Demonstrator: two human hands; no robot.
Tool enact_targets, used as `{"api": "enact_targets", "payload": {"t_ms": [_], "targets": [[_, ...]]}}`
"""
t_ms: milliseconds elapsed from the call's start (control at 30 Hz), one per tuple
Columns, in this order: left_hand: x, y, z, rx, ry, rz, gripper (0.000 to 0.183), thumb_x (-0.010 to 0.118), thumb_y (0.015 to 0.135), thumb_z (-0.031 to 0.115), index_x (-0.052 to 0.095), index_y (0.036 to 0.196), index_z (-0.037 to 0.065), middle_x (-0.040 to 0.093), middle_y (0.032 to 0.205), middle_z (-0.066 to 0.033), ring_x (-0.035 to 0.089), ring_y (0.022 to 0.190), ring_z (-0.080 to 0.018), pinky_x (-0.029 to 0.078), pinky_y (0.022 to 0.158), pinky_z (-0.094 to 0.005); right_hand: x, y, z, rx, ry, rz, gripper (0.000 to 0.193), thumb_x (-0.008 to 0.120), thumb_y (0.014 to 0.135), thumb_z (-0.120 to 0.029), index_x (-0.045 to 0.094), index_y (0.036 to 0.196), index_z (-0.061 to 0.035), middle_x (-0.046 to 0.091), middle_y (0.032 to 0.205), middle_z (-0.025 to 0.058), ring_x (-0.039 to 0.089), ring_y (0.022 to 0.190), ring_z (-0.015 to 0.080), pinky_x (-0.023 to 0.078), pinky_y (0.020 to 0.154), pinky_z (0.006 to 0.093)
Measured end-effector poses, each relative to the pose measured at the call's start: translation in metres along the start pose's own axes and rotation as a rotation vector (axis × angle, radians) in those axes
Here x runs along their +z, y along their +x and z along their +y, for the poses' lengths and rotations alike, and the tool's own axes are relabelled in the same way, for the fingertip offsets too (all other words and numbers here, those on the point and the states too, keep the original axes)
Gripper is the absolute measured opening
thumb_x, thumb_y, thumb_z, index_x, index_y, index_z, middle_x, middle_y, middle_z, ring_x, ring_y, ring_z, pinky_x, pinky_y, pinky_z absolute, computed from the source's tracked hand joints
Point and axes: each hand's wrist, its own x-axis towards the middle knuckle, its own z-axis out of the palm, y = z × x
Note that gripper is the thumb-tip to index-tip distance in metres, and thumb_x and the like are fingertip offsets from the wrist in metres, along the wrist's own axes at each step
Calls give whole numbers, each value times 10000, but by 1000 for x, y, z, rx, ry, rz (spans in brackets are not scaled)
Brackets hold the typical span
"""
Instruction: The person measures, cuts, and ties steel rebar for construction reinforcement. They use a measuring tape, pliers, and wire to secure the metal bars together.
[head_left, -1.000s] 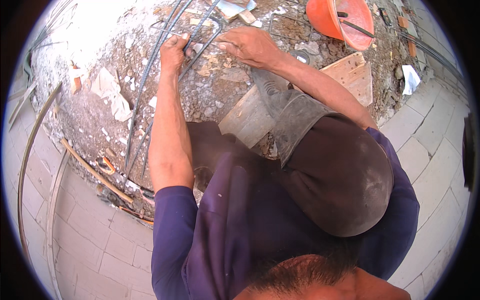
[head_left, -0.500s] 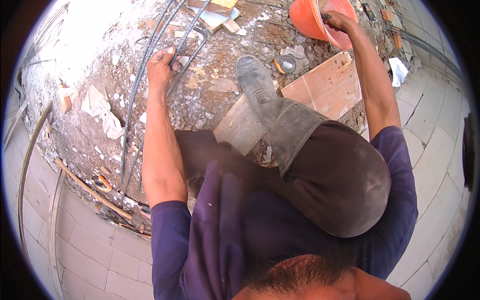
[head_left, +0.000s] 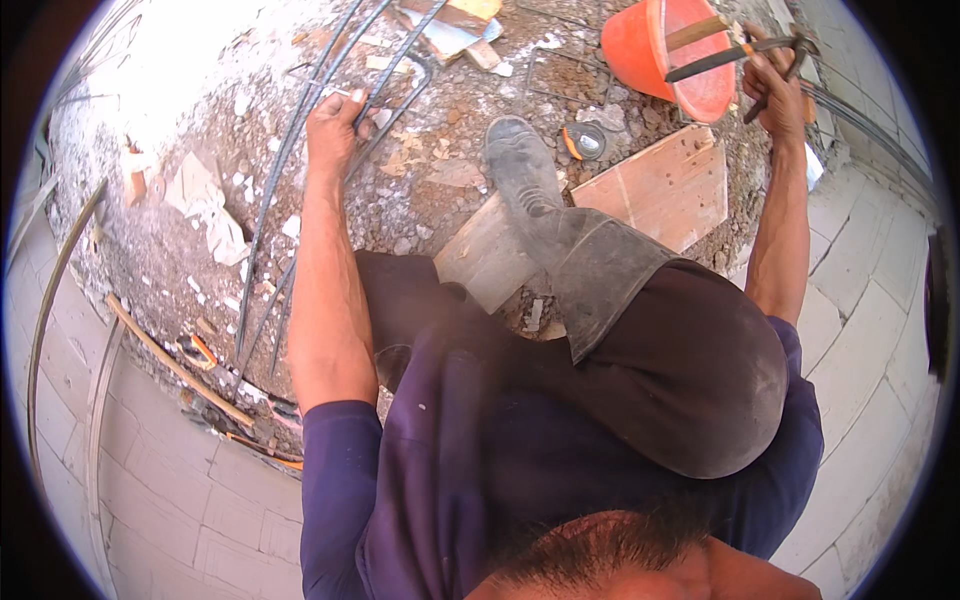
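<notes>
My left hand [head_left: 335,122] is closed at the long steel reinforcing bars [head_left: 290,130], thumb and fingers pinched on a thin steel rod that lies across them. Much of that rod is behind the fingers. At the upper right my right hand [head_left: 777,95] grips dark metal pincers [head_left: 712,65] with two long, spread handles. One handle reaches left in front of the orange bucket [head_left: 632,52]; the other points down beside the fingers. The bucket lies tipped on its side, and a wooden handle [head_left: 697,33] sticks out at its mouth.
A tape measure [head_left: 585,141] lies beside my boot [head_left: 522,160]. Boards [head_left: 660,190] rest on the rubble underfoot. An orange-handled tool [head_left: 203,350] and a wooden stick [head_left: 180,362] are at the lower left. More bars [head_left: 865,108] run along the right, by grey paving [head_left: 860,260].
My right hand has come out of the bucket and moved right, now with the pincers in it. My left hand stays at the bars; the view has shifted slightly.
</notes>
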Motion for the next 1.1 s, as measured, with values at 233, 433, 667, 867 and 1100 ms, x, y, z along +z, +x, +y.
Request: {"api": "enact_targets", "payload": {"t_ms": [233,433,667,867,1100], "targets": [[6,2,2,35,16,-5,227,688,967,218,691,880,8,717,790,-89,520,559,-93,392,541,-242,104,-45,-32,-243,482,-126,733,565,898,-134,278,1558,3,328,1567,257,441,1347,303,482,924,354],[12,3,0,47,26,-17,220,681,971,214,698,907,4,719,801,-95,518,563,-84,392,547,-239,175,-44,-2,-78,942,-559,581,471,1051,-310,336,1523,1,574,1269,163,559,1142,254,458,990,366],[-4,3,-10,53,72,15,229,694,961,216,699,913,-8,703,782,-80,516,565,-77,401,558,-239,253,-46,-7,57,152,-548,451,529,1040,-368,591,1301,-5,648,943,36,612,926,142,503,785,287],[22,8,3,61,15,0,190,723,930,169,694,884,-13,705,778,-80,513,554,-83,389,540,-241,290,-55,41,-80,-1042,-639,279,534,985,-208,559,1154,13,686,956,221,682,902,407,527,729,506],[10,2,-1,47,6,23,184,745,905,164,698,893,-14,707,769,-82,508,534,-84,380,524,-235,325,-40,59,-350,-1050,-677,213,500,886,-59,533,1054,67,660,873,306,660,876,484,515,780,559]]}}
